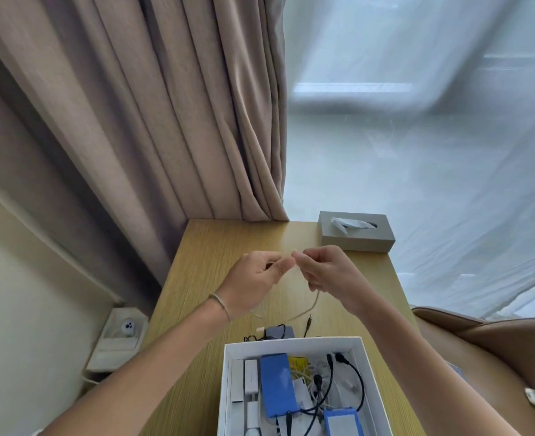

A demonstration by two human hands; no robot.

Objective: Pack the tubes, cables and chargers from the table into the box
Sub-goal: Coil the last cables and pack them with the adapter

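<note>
Now both hands, left hand (256,280) and right hand (329,272), grip pinching the pale cable (303,313) mid-frame; coil it, then into the box (228,388).

Both hands were raised above the wooden counter (215,247). The left hand (253,283) and the right hand (326,272) each pinched a thin pale cable (310,308), whose slack looped down to the counter. A white box (292,343) at the near edge held blue packs (278,383), white adapters and black cables (355,374). A grey tissue box (355,243) stood at the far right corner.
</note>
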